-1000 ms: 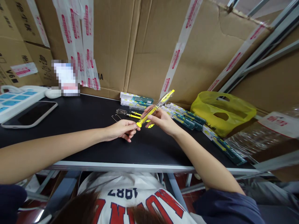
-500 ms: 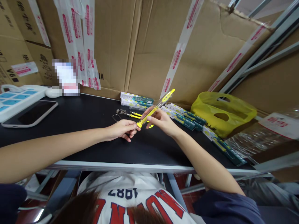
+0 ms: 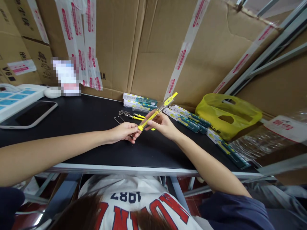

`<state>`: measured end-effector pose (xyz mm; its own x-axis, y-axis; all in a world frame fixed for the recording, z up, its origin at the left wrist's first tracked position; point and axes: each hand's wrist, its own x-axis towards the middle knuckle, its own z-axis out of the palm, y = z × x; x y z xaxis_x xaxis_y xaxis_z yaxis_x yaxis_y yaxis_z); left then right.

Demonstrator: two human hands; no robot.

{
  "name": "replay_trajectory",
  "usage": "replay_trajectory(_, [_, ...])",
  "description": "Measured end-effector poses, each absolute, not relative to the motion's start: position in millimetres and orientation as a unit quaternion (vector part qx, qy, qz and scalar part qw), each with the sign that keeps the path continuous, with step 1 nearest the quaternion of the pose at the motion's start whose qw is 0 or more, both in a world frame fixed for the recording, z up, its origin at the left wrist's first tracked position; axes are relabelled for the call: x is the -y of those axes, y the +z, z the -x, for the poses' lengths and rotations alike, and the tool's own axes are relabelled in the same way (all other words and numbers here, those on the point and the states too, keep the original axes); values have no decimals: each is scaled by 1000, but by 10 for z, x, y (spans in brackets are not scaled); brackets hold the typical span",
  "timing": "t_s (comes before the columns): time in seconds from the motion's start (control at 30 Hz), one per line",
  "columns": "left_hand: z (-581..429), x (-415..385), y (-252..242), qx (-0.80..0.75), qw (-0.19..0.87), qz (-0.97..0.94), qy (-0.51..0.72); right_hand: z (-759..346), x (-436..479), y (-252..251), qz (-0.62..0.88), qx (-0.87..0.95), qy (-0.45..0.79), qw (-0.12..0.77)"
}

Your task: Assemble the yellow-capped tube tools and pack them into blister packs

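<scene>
A slim yellow-and-clear plastic tool [image 3: 154,117], shaped like a syringe, slants above the table, its yellow tip pointing up and away. My right hand [image 3: 165,126] is closed round its middle. At its lower yellow end, my left hand [image 3: 127,131] pinches with thumb and fingers. A bit of thin metal shows between the left fingers, partly hidden. Just behind my hands lie yellow rods with metal ends [image 3: 136,118] and bent wire pieces [image 3: 124,113]. Another yellow part [image 3: 153,129] shows under the right hand, mostly covered.
Slim white-and-green boxes [image 3: 140,99] lie at the back, with several more boxes [image 3: 189,118] to the right. A yellow plastic bag [image 3: 225,127] stands behind those. On the left are a phone [image 3: 30,114] and a white power strip [image 3: 19,97]. Cardboard [image 3: 148,48] walls the back.
The view has shifted slightly. Both hands still hold the tool in nearly the same pose; the left fingers have curled a little, and dark metal now shows below them.
</scene>
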<state>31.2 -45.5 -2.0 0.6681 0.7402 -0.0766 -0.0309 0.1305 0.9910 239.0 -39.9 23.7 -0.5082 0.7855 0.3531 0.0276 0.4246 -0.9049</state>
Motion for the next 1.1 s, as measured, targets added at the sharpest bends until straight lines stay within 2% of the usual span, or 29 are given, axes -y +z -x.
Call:
replay_trajectory(0.27, [-299,399,-82,-284,706,-578,294,-2331,414,177,266,725,463,434])
replay_trajectory(0.43, [-346,459,22,-343,695,-560,292,-2316,386,156,271,711,469,448])
replay_trajectory(0.67, [-353,423,-76,-385,572,-662,294,-2244,387,78,278,695,484,454])
replay_trajectory(0.93, [-304,442,-122,-367,486,-732,305,-2167,445,33,279,672,492,478])
replay_trajectory(1.1, [-335,425,-111,-346,539,-701,312,-2142,443,-3,293,695,424,501])
